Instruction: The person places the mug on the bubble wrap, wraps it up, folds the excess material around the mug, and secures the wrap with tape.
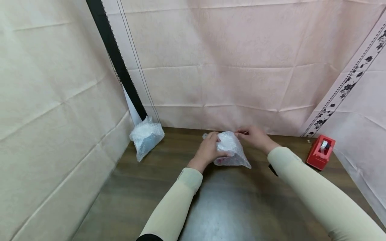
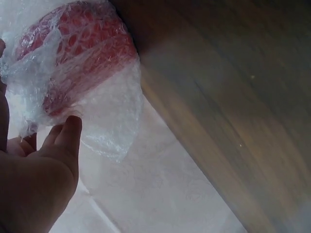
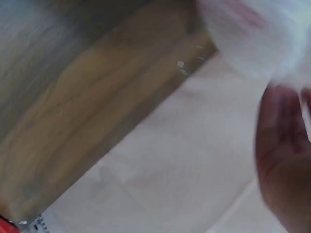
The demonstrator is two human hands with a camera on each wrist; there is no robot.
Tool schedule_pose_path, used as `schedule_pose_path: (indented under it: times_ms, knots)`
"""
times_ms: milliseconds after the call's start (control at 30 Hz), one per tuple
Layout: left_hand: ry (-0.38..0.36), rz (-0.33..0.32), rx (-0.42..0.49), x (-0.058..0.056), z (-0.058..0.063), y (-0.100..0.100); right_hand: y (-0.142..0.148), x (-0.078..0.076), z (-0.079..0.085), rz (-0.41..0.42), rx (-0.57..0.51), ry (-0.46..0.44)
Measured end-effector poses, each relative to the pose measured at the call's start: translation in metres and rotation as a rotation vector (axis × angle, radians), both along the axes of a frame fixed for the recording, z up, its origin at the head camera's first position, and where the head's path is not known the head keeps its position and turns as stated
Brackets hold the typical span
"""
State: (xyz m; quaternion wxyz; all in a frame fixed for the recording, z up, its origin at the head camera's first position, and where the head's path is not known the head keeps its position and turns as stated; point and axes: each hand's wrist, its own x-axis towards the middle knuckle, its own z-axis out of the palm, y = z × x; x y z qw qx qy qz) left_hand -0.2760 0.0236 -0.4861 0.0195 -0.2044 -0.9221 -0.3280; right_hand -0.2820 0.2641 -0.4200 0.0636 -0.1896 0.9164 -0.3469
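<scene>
A bubble-wrapped package [image 1: 230,147] sits near the back edge of the wooden table, in front of the hanging cloth. Something red [image 2: 92,48] shows through its clear wrap in the left wrist view; what it is stays blurred by the bubbles. My left hand [image 1: 208,150] holds the package from its left side, fingers over the top and thumb toward the front. At the upper right, my right hand [image 1: 256,139] pinches the edge of the wrap. The right wrist view shows those fingers [image 3: 282,111] right at the blurred plastic.
A second bubble-wrapped bundle [image 1: 147,137], bluish inside, stands in the back left corner. On the right is a red tape dispenser [image 1: 321,152]. Light cloth [image 1: 241,60] hangs behind and along both sides of the wooden tabletop [image 1: 229,207].
</scene>
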Motion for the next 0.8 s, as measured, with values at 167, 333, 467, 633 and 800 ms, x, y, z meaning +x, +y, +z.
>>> schedule_pose_path:
  times_ms: [167, 333, 467, 633, 800]
  knots:
    - [-0.116, -0.078, 0.065, -0.007, 0.001, -0.013, -0.022, 0.004, -0.018, -0.062, 0.208, 0.1]
    - [-0.096, -0.148, 0.053, -0.024, 0.014, -0.034, -0.038, 0.008, -0.022, -0.152, 0.231, 0.115]
    - [-0.039, -0.225, 0.017, -0.036, 0.018, -0.042, -0.04, 0.009, -0.023, -0.185, 0.168, 0.068]
    - [-0.089, -0.249, -0.006, -0.047, 0.013, -0.043, -0.035, 0.01, -0.023, -0.174, 0.15, 0.047]
    - [-0.061, -0.205, -0.015, -0.045, 0.01, -0.038, -0.037, 0.02, -0.012, -0.29, 0.208, 0.11]
